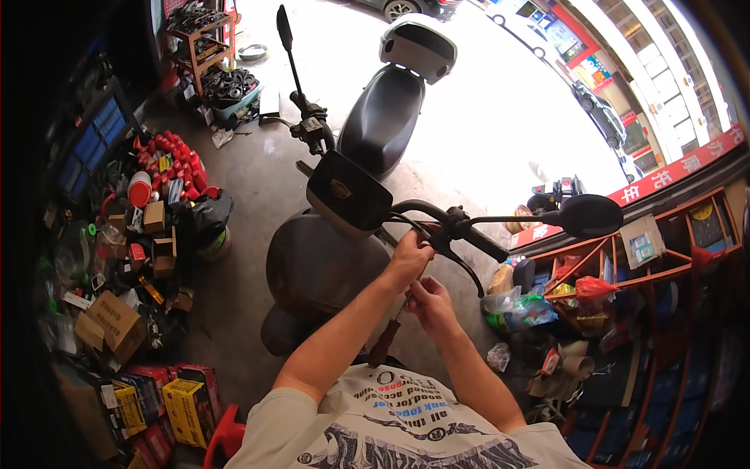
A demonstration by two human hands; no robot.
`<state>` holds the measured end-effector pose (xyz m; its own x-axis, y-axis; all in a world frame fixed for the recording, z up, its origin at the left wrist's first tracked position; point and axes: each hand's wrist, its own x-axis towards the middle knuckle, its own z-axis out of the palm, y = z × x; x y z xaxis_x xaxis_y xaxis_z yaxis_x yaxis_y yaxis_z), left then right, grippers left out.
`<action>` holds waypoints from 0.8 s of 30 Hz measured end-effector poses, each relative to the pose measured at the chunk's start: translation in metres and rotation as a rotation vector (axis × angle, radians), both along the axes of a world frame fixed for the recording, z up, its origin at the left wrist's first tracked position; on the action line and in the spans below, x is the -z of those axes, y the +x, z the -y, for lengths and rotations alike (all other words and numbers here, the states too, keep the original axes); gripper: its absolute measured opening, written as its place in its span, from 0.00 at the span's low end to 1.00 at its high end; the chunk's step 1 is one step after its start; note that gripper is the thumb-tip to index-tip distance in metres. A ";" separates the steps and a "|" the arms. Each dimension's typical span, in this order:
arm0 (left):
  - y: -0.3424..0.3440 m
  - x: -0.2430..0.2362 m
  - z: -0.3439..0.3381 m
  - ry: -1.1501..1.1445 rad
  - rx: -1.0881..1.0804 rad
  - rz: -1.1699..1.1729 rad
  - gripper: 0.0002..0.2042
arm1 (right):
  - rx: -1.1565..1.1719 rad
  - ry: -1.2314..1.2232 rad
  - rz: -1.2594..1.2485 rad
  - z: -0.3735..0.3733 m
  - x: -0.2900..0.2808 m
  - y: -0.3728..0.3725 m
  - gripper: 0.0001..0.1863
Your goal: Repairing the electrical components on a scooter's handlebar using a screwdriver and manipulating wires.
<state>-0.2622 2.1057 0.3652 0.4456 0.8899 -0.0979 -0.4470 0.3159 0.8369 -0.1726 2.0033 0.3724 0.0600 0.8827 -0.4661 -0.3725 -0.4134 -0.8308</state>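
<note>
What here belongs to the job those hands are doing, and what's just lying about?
Seems part of the job:
scooter
handlebar, near the left hand
screwdriver, beside the right hand

Seems just lying about:
brown cardboard box
yellow box
black bag
red plastic bag

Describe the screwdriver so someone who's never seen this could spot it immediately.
Start at the big scooter, then its handlebar grip on the picture's right. Below-left is the right hand; beside it, the screwdriver slants down toward the printed shirt. Its straight shaft and dark reddish-brown handle set it apart from the black, curved lever above.
</note>
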 end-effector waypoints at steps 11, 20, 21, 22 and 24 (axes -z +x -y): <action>0.004 -0.001 0.003 0.055 -0.033 -0.018 0.21 | -0.026 0.011 0.003 0.001 -0.009 -0.006 0.10; 0.002 0.000 0.004 0.060 -0.016 -0.052 0.21 | -0.037 0.036 0.024 0.002 -0.006 -0.008 0.10; 0.002 -0.001 0.004 0.061 -0.014 -0.053 0.21 | -0.040 0.036 0.028 0.002 -0.007 -0.007 0.10; 0.003 -0.002 0.004 0.053 -0.023 -0.038 0.21 | -0.036 0.038 0.026 0.003 -0.007 -0.006 0.10; 0.003 -0.005 0.004 0.048 -0.026 -0.023 0.21 | -0.022 0.055 0.001 0.004 -0.007 -0.004 0.10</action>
<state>-0.2589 2.1014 0.3698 0.4205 0.9049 -0.0653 -0.4347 0.2642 0.8609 -0.1771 1.9992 0.3795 0.0408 0.9080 -0.4171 -0.3630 -0.3755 -0.8528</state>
